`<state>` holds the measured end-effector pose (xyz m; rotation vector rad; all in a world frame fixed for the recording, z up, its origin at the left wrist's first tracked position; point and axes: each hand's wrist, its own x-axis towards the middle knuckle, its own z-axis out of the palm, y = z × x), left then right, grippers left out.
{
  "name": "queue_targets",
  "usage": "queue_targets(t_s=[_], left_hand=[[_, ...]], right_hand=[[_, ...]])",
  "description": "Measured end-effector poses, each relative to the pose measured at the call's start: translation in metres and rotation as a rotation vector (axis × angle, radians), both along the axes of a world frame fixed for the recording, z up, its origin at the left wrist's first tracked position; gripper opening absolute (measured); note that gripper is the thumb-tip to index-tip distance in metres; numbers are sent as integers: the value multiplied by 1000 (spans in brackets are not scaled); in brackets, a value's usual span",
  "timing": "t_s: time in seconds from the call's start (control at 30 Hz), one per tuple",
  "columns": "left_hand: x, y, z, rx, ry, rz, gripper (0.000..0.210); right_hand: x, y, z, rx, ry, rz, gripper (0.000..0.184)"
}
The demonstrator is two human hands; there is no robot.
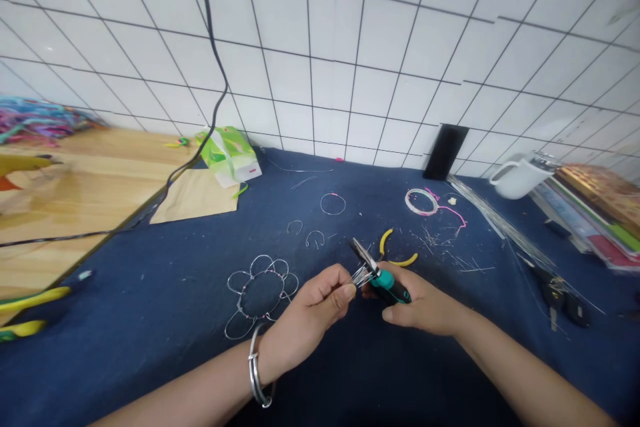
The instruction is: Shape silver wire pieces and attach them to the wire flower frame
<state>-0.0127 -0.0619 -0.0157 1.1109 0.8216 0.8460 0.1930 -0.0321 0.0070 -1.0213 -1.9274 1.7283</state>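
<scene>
Above the blue cloth (175, 267), the left hand (313, 313) pinches a bundle of wires (359, 275), too bunched to count, between thumb and fingers, and the right hand (425, 300) is wrapped around one pair of pliers (393, 285) meeting those wires, though how far its jaws part I cannot tell. Around them lie one wire flower (241, 293), two open loops (315, 233), one thin ring (333, 194), one white coil (410, 202) and two yellow handles (384, 241).
</scene>
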Motion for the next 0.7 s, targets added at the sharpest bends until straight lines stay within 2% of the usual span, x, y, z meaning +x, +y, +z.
queue_targets(t_s=[0.23, 0.57, 0.7], left_hand=[[-1, -1, 1, -31, 13, -13, 24], [-3, 1, 5, -111, 3, -51, 23], [-3, 0, 5, -125, -1, -60, 24]], right_hand=[[-3, -3, -2, -27, -52, -44, 44], [2, -2, 1, 150, -194, -41, 55], [4, -2, 1, 199, -225, -26, 53]])
